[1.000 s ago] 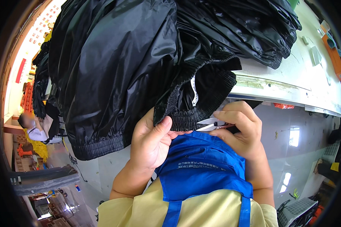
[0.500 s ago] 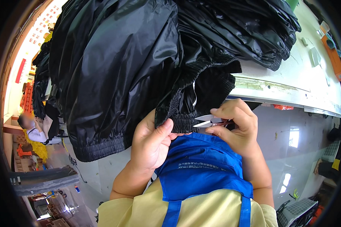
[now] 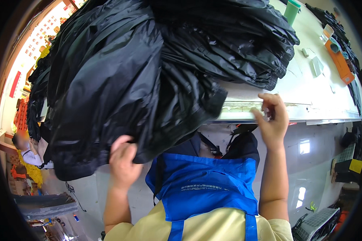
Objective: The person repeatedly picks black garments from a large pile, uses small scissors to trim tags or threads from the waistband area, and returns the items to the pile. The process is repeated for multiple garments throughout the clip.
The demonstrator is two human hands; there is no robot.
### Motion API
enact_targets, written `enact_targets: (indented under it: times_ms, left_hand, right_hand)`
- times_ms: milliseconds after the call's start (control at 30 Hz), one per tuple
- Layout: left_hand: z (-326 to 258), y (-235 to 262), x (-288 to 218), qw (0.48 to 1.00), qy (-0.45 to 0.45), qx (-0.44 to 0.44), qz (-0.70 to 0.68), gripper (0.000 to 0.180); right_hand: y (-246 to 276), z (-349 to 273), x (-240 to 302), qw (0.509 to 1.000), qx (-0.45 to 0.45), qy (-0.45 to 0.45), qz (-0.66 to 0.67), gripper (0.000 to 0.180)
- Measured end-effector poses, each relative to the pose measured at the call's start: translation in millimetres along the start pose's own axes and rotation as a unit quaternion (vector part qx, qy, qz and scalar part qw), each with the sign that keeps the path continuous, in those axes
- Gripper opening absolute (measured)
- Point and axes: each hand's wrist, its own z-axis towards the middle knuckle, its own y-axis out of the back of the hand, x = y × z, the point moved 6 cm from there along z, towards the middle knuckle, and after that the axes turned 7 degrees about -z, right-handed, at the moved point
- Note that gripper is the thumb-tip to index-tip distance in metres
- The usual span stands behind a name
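Black shiny garments (image 3: 108, 76) lie heaped over the table, their gathered elastic edges hanging toward me. My left hand (image 3: 124, 162) is closed at the lower edge of the pile, its fingers curled on the fabric and somewhat blurred. One elastic edge (image 3: 217, 102) lies to the right of that hand, turned toward the table's front. Apart from the fabric, my right hand (image 3: 275, 122) hovers by the table edge, thumb and forefinger parted. A small dark, shiny part of the thread snips (image 3: 267, 113) shows in its palm; the rest is hidden by the fingers.
On the white table (image 3: 285, 90) stand a green cup (image 3: 292, 11), an orange box (image 3: 339, 60) and a small pale box (image 3: 317, 66). A wire basket (image 3: 315, 223) is on the floor at lower right. Another person (image 3: 30, 154) sits at far left.
The snips' blades have left the elastic edge as my right hand drew up and right. My left hand moved left and down along the garment; the opened cuff has dropped onto the pile.
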Motion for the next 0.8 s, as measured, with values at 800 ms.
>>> enact_targets:
  times_ms: [800]
  left_hand:
    - [59.3,-86.9,-103.8,0.818,0.06,0.078,-0.567,0.027]
  right_hand:
    - [-15.1,-18.0,114.5,0.962,0.189,0.141,0.134,0.027]
